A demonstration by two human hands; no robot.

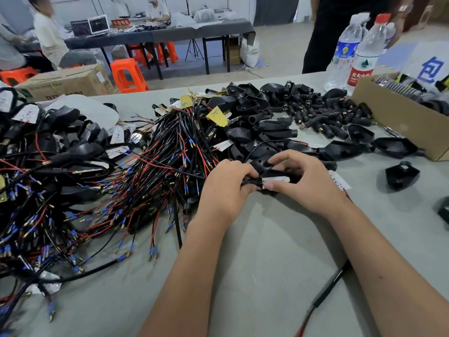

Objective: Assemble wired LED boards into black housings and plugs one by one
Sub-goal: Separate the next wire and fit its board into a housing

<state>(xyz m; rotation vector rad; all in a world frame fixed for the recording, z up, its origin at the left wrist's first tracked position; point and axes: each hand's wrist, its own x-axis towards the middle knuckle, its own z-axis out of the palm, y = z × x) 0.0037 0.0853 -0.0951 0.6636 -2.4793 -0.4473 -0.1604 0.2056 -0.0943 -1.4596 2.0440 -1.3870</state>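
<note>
LED boards with wires (136, 181) lie in a big heap that covers the left half of the table (267, 259), with their red and black ends spread toward the near edge. The pile of black housings (257, 132) sits in the middle, reaching toward the far edge. The small black plugs (325, 113) lie just right of that pile, near the far right corner, beside a cardboard box (398, 117).

The piece you are building is right between your hands, in front of the housings. Its white LED board (277, 179) lies long-ways from left to right, and a black housing (261, 165) touches it just behind. Your left hand (226, 188) is curled around the wire end. Your right hand (306, 181) pinches the board, thumb on the near side, fingers over the housing. Both hands are on it, so neither needs to reach. I think the board slides into the housing next.

The nearer bottle (364, 57) has a red label with white Chinese writing. The other bottle (345, 49) has a blue label, too small to read. A white sign (430, 69) by the box shows a big blue "包".
</note>
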